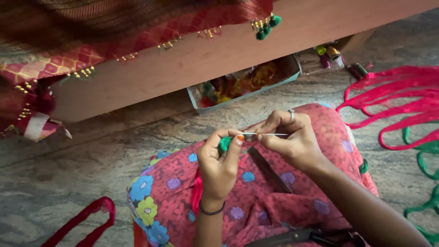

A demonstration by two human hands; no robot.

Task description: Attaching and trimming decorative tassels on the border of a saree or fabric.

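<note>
My left hand [219, 158] pinches a small green tassel [224, 143] between thumb and fingers, with red thread [197, 192] trailing down past the wrist. My right hand [288, 137], a ring on one finger, holds a thin metal hook needle [267, 134] level, its tip meeting the tassel. Both hands hover over my lap, which is covered in red floral cloth [256, 201]. A pair of dark scissors [292, 235] lies on the cloth near my right forearm.
A red sari with gold beads and green tassels [267, 25] hangs over a wooden bench [192, 59]. A box of coloured threads [242, 84] sits under it. Red yarn [402, 100] and green yarn [425, 155] lie on the stone floor at right; a red loop [91, 219] at left.
</note>
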